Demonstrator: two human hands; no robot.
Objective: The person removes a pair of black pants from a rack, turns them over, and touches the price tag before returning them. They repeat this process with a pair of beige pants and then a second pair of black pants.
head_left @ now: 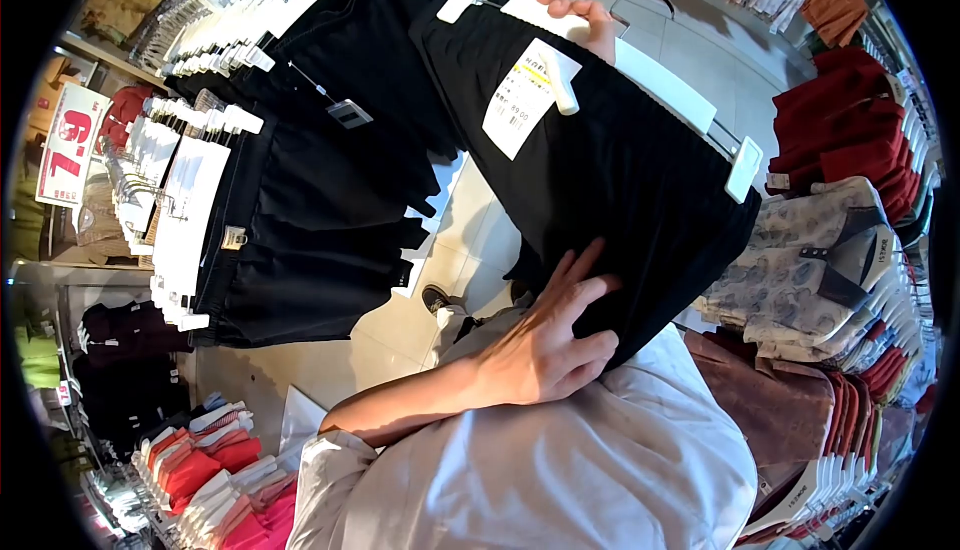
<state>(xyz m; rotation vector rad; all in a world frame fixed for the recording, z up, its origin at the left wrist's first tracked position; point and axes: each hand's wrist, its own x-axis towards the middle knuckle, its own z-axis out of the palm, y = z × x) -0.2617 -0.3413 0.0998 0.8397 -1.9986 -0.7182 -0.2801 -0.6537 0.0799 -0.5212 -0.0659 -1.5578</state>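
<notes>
A black elastic-waisted garment (560,190), possibly shorts, hangs from a white clip hanger (665,85) in front of me. My right hand (592,25) is closed over the hanger's bar at the top, with the wrist and arm hidden behind the cloth. A white price tag (525,100) and a small white plastic piece (565,95) lie against the waistband. Reaching from the left, my left hand (550,345) rests on the lower part of the garment, its fingers apart and touching the fabric.
Black shorts (310,240) hang in rows on white hangers at left, near a red-and-white price sign (68,145). Patterned shirts (790,270) and dark red garments (835,130) hang at right. Folded-looking red and white clothes (205,465) are lower left. Tiled floor (395,335) shows between racks.
</notes>
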